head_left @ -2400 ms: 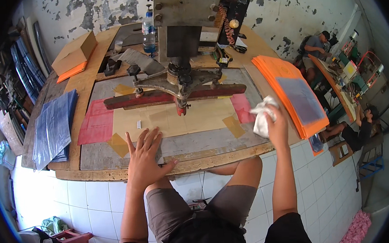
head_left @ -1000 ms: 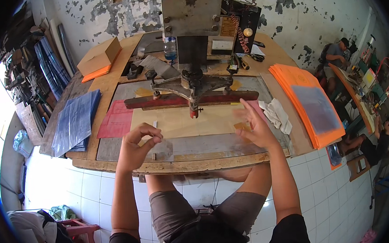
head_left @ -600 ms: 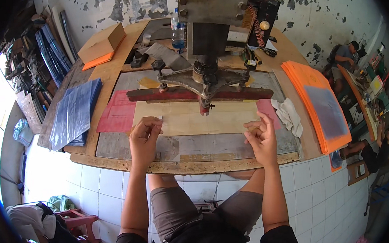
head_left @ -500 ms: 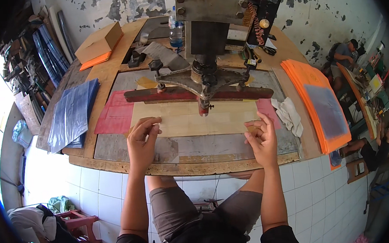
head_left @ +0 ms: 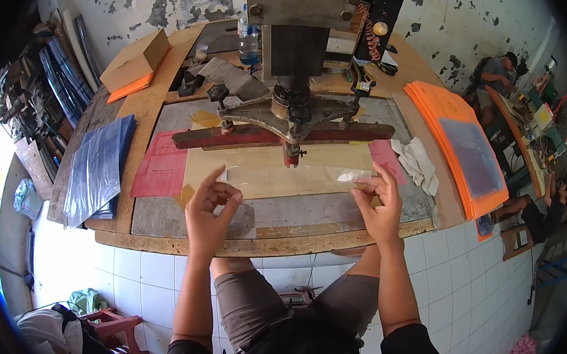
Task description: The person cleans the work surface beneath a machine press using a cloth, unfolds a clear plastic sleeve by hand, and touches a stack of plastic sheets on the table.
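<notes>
A stack of dark blue plastic sheets [head_left: 98, 165] is lying at the left edge of the worn wooden worktop [head_left: 160, 106], with a brown cardboard box [head_left: 134, 58] sitting on an orange sheet toward the far left corner. Nearer the middle, a pinkish-red rectangular sheet [head_left: 159, 171] is resting beside a pale tan board [head_left: 263, 175] that is lying flat under the heavy grey metal press [head_left: 291, 104], whose long red bar is spanning the board. The person's left hand [head_left: 210, 212] is hovering over the near edge of the worktop, thumb and fingers pinching the left end of a thin clear plastic film [head_left: 290, 176]; the right hand [head_left: 378, 200] is pinching the film's right end between curled fingertips. The film is stretching between both hands, held just above the tan board in the near middle of the worktop, below the red bar. A crumpled white cloth [head_left: 417, 161] is lying just right of the board, and a stack of bright orange sheets [head_left: 455, 145], topped by a grey-blue one, is occupying the right edge. Beyond that edge, other people are sitting at cluttered benches.
</notes>
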